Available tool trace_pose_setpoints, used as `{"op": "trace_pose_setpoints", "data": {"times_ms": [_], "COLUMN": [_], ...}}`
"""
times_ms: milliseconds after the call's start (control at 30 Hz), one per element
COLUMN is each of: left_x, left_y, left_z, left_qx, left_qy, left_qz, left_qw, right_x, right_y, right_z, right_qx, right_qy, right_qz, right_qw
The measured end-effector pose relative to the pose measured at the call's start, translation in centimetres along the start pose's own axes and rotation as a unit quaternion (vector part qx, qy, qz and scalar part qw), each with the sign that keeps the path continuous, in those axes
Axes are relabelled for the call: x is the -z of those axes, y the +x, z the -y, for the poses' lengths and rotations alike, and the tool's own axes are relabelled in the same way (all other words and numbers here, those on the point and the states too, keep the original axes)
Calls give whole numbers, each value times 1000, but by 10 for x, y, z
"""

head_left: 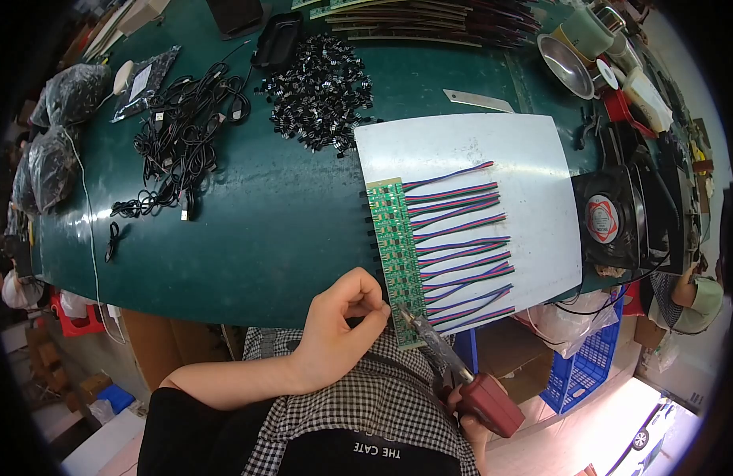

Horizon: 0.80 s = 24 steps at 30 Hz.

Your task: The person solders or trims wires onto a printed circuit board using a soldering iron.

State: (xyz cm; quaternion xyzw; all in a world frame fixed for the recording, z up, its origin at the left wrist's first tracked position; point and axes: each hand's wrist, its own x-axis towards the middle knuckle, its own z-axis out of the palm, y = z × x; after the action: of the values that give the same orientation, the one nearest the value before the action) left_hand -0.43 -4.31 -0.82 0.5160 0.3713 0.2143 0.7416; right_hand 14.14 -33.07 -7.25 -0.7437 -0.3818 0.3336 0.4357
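A long green circuit board panel [396, 254] lies at the left edge of a white sheet [537, 198], with rows of thin multicoloured wires [462, 224] running off its right side. Small black parts stick out along its left edge. My left hand [343, 329] is closed in a pinch at the near left edge of the board; what the fingertips hold is hidden. Wrapped round the dark red handle of a soldering iron [447, 353] is my right hand [471, 420], mostly hidden by the handle. The iron's tip is at the board's near end, close to my left fingertips.
A heap of small black connectors [319, 91] lies beyond the board, beside tangled black cables [184, 131]. A cutter blade [477, 101] rests past the sheet. To the right stand a black fan [608, 218] and a metal bowl [565, 65]. More boards [430, 22] are stacked at the back.
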Motion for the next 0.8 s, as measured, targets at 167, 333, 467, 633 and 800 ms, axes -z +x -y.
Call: {"op": "trace_pose_setpoints", "data": {"times_ms": [167, 333, 467, 633, 800], "left_x": [-1, -1, -2, -2, -3], "left_y": [1, 0, 0, -1, 0], "left_z": [1, 1, 3, 3, 3], "left_qx": [-4, -10, -16, -18, -25], "left_qy": [8, 10, 11, 19, 17], "left_qz": [-5, -10, -13, -18, -19], "left_qw": [1000, 1000, 1000, 1000, 999], "right_x": [-1, -3, -2, 2, 2], "right_y": [6, 14, 15, 14, 13], "right_z": [5, 12, 14, 20, 19], "right_qx": [17, 28, 26, 5, 15], "right_qy": [6, 27, 21, 36, 12], "right_qz": [-16, -16, -17, -5, -5], "right_qw": [1000, 999, 999, 999, 1000]}}
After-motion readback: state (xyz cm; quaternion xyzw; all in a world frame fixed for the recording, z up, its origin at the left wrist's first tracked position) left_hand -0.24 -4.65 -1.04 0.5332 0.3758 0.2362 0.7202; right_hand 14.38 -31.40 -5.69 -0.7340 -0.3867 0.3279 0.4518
